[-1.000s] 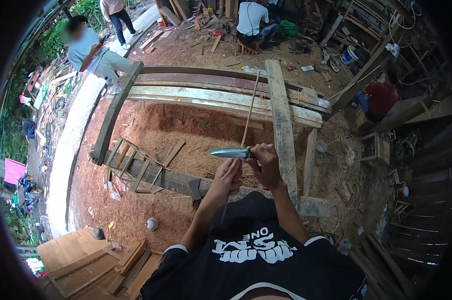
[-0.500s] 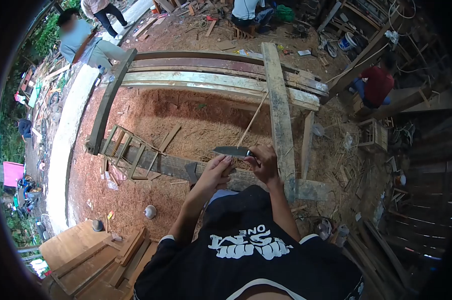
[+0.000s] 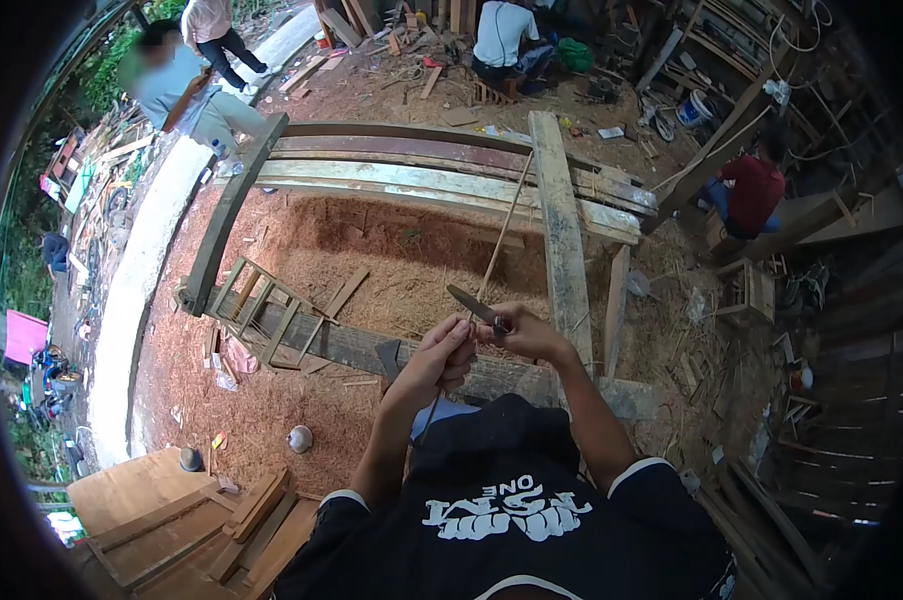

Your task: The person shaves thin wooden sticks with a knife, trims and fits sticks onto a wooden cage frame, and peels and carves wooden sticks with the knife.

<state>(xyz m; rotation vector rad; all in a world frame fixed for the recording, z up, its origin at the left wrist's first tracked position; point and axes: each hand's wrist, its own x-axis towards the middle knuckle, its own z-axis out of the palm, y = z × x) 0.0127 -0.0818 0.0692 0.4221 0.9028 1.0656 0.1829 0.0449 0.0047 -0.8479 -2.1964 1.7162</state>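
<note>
My left hand [image 3: 444,358] is closed around a long thin wooden strip [image 3: 500,245], which slants up and away toward the far planks. The strip's near end shows below that hand, close to my lap. In my right hand [image 3: 528,334] is a knife [image 3: 469,301], its blade pointing up and to the left across the strip, just beyond my left fingers. Whether the edge touches the strip I cannot tell. Beneath my hands runs a long wooden beam [image 3: 512,368]. An axe head-like dark metal piece [image 3: 389,355] stands at the beam, left of my left hand.
A small wooden ladder-like frame [image 3: 272,315] leans on the beam's left part. Long planks [image 3: 402,180] lie across the far side, with an upright-lying board [image 3: 562,230] on the right. Shavings cover the ground. Several people sit or stand farther off, including one in a red shirt [image 3: 754,190].
The knife blade has swung from nearly level to slanting up-left. The strip now reaches farther away from me and also shows below my left hand. My right hand has moved slightly lower.
</note>
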